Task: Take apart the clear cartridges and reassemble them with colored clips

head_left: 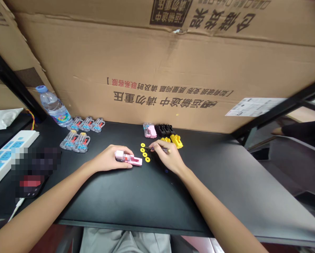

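My left hand is closed around a pink and clear plastic toy part, which lies low over the black table with its open pink end pointing right. In my right hand is a slim pen-shaped tool, gripped between thumb and fingers, its thin tip pointing left. Just left of that tip, several yellow rings lie in a slanting row. Small black pieces sit beside them, partly hidden by my fingers. Yellow plastic parts lie behind my right hand.
Clear plastic assemblies stand in two rows at left, near a water bottle. Black parts and a pink-and-clear part lie at the back. A power strip and blurred phone are far left. Cardboard walls the back.
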The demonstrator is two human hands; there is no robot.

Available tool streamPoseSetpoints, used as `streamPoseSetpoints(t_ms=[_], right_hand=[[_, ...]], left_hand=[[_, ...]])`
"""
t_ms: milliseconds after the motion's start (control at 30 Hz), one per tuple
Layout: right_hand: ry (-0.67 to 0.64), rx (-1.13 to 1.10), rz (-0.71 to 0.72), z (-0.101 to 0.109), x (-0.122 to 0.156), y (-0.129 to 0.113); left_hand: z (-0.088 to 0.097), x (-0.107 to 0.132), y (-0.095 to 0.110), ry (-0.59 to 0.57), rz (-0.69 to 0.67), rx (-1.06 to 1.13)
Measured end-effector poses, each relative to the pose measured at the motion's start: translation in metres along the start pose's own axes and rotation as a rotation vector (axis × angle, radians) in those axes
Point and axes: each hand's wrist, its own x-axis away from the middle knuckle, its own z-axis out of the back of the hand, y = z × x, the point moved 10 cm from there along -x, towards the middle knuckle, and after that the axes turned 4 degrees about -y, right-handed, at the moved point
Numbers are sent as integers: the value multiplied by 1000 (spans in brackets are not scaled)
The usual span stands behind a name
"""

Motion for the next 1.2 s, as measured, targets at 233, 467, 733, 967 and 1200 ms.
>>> streamPoseSetpoints(t_ms=[233, 467, 733, 967, 1200], right_hand=[[57, 6, 19, 9, 1, -2], [-35, -25, -16, -5, -2, 0], [11, -96, 66, 4, 5, -23], [462, -312, 222, 38, 31, -48], [22, -346, -22, -19, 17, -34]], left_hand=[[-1, 0, -3, -1, 65, 12], [-2, 0, -1, -1, 21, 15], [-1, 0, 3, 11, -62, 22], [0, 0, 0, 55, -103, 91], [1, 1, 11, 48, -92, -12]])
